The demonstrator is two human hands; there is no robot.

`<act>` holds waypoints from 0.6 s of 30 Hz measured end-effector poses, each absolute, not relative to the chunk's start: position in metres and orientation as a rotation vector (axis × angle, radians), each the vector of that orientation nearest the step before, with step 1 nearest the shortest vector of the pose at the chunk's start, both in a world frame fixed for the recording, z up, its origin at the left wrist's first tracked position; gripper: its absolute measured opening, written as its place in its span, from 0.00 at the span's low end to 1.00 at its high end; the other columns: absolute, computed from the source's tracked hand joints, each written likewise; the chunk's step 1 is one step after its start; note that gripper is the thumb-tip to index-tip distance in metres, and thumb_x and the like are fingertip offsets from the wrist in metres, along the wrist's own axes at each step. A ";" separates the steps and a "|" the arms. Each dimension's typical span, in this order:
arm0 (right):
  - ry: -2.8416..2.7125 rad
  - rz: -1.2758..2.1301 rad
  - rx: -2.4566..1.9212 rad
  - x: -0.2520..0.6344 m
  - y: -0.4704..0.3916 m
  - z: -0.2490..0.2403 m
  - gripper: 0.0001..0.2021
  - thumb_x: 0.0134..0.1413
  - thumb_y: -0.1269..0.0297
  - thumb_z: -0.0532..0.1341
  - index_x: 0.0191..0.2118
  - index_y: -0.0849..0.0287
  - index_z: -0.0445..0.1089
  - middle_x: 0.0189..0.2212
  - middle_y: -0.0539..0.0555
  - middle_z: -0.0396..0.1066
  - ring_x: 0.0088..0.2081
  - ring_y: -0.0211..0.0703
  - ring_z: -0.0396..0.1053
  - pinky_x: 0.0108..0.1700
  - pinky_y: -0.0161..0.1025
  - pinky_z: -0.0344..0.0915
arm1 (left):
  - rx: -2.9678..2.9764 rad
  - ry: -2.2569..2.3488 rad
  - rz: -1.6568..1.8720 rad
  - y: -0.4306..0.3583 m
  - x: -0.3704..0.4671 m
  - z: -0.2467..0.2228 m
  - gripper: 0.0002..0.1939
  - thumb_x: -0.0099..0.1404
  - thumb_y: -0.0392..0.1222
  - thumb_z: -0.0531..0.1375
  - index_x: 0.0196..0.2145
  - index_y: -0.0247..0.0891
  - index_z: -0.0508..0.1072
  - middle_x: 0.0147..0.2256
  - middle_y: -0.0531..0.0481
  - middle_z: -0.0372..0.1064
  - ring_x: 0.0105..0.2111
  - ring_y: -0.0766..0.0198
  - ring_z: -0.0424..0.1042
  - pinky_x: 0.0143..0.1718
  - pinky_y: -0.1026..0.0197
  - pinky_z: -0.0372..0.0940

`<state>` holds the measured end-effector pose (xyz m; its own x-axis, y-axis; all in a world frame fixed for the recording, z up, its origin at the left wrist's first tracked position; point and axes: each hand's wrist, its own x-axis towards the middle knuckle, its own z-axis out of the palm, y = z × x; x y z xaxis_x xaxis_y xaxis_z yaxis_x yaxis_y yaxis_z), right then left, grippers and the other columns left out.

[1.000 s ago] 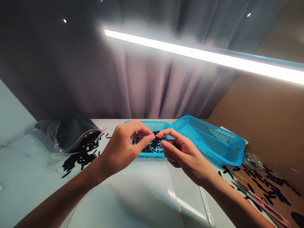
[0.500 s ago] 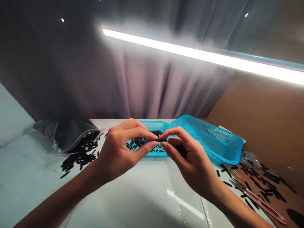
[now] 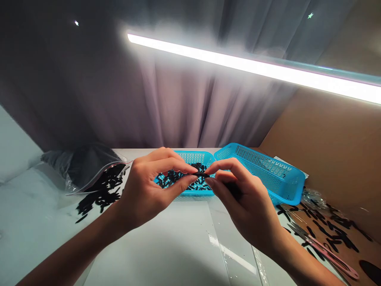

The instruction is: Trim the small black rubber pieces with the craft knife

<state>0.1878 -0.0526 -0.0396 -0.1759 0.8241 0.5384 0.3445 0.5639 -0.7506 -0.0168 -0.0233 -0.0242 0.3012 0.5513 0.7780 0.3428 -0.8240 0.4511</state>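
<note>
- A slim black piece [image 3: 201, 174] is held in the air, roughly level, between the fingertips of both hands; whether it is one part or two cannot be told.
- Its left end is pinched by the thumb and forefinger of the left hand [image 3: 150, 186], its right end by those of the right hand [image 3: 248, 200]. By this fingertip hold, its middle is left exposed and fine control is probably given.
- Something dark is seen within the curled fingers of the right hand; whether it is more pieces or shadow cannot be told.
- Just beyond the hands, a blue basket [image 3: 198, 193] is set with many small black pieces [image 3: 169, 177] in it, probably for short reaches; its left part is covered by the left hand.
- Beyond and to the right of the right hand, a second blue basket [image 3: 293, 184] is placed, its near-left side hidden by that hand.
- Left of the left hand, a clear bag [image 3: 86, 167] lies on its side, a heap of black pieces [image 3: 98, 198] at its mouth.
- Right of the right forearm, scissors [image 3: 326, 248] with pink handles are laid among scattered black pieces [image 3: 339, 232], where the arm could be caught on them.
- Above the hands, a bright lamp [image 3: 253, 65] is mounted, by which the grip is lit.
</note>
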 end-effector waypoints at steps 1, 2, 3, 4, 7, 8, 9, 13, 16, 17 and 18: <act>-1.764 0.578 -0.962 0.188 -0.053 -0.040 0.02 0.69 0.65 0.60 0.42 0.52 0.67 0.19 0.40 0.60 0.20 0.35 0.47 0.25 0.37 0.49 | 2.367 0.828 1.539 -0.023 -0.017 -0.024 0.06 0.63 0.29 0.72 0.36 0.38 0.83 0.31 0.56 0.77 0.31 0.72 0.72 0.33 0.69 0.68; -1.766 0.580 -0.958 0.188 -0.053 -0.040 0.02 0.70 0.65 0.60 0.42 0.52 0.67 0.19 0.40 0.60 0.21 0.35 0.47 0.25 0.37 0.49 | 2.370 0.828 1.539 -0.023 -0.017 -0.024 0.06 0.63 0.29 0.72 0.36 0.38 0.84 0.31 0.56 0.78 0.31 0.72 0.71 0.33 0.69 0.68; -1.765 0.582 -0.957 0.188 -0.053 -0.040 0.02 0.70 0.65 0.60 0.42 0.53 0.67 0.19 0.40 0.60 0.21 0.35 0.48 0.25 0.37 0.49 | 2.373 0.826 1.539 -0.023 -0.017 -0.024 0.06 0.63 0.29 0.72 0.36 0.38 0.84 0.32 0.56 0.78 0.31 0.72 0.71 0.33 0.69 0.68; -1.763 0.585 -0.957 0.188 -0.053 -0.040 0.02 0.70 0.64 0.60 0.42 0.53 0.67 0.19 0.41 0.61 0.21 0.35 0.48 0.25 0.37 0.49 | 2.375 0.824 1.538 -0.023 -0.017 -0.024 0.06 0.63 0.29 0.72 0.36 0.38 0.84 0.32 0.56 0.78 0.31 0.72 0.71 0.33 0.69 0.68; -1.747 0.607 -0.956 0.188 -0.052 -0.040 0.03 0.71 0.63 0.59 0.42 0.53 0.68 0.21 0.43 0.65 0.22 0.35 0.51 0.25 0.37 0.50 | 2.374 0.816 1.537 -0.023 -0.017 -0.024 0.06 0.64 0.30 0.72 0.36 0.39 0.84 0.32 0.56 0.78 0.31 0.72 0.72 0.34 0.68 0.68; -1.742 0.616 -0.948 0.188 -0.052 -0.040 0.03 0.71 0.62 0.59 0.42 0.53 0.68 0.21 0.43 0.65 0.22 0.35 0.51 0.25 0.37 0.50 | 2.372 0.813 1.536 -0.024 -0.017 -0.024 0.06 0.64 0.30 0.72 0.36 0.39 0.83 0.32 0.56 0.78 0.31 0.72 0.72 0.34 0.68 0.68; -1.740 0.624 -0.944 0.188 -0.052 -0.040 0.04 0.72 0.62 0.59 0.42 0.53 0.68 0.21 0.43 0.65 0.22 0.36 0.51 0.25 0.37 0.50 | 2.371 0.812 1.532 -0.025 -0.017 -0.024 0.06 0.64 0.30 0.72 0.36 0.39 0.83 0.32 0.56 0.78 0.31 0.71 0.72 0.34 0.68 0.68; -1.731 0.647 -0.951 0.187 -0.052 -0.040 0.07 0.72 0.61 0.58 0.40 0.54 0.69 0.20 0.43 0.60 0.22 0.36 0.50 0.25 0.37 0.49 | 2.361 0.830 1.480 -0.027 -0.019 -0.023 0.05 0.67 0.32 0.69 0.35 0.40 0.82 0.32 0.56 0.78 0.32 0.70 0.73 0.36 0.66 0.69; -1.714 0.687 -0.943 0.187 -0.052 -0.040 0.09 0.72 0.59 0.59 0.38 0.54 0.69 0.20 0.43 0.58 0.22 0.35 0.50 0.25 0.37 0.49 | 2.351 0.835 1.420 -0.027 -0.019 -0.023 0.06 0.70 0.33 0.66 0.34 0.41 0.80 0.32 0.56 0.79 0.34 0.68 0.74 0.36 0.64 0.68; -1.704 0.709 -0.943 0.186 -0.051 -0.040 0.10 0.72 0.57 0.59 0.38 0.54 0.70 0.20 0.43 0.58 0.22 0.35 0.50 0.24 0.37 0.49 | 2.346 0.839 1.404 -0.028 -0.019 -0.023 0.07 0.71 0.33 0.65 0.34 0.41 0.80 0.32 0.56 0.79 0.34 0.68 0.74 0.36 0.64 0.68; -1.693 0.733 -0.946 0.186 -0.051 -0.041 0.11 0.72 0.56 0.59 0.38 0.54 0.70 0.20 0.43 0.57 0.22 0.35 0.50 0.24 0.36 0.49 | 2.339 0.846 1.392 -0.028 -0.018 -0.023 0.08 0.71 0.33 0.64 0.34 0.41 0.79 0.31 0.57 0.78 0.33 0.68 0.73 0.36 0.64 0.68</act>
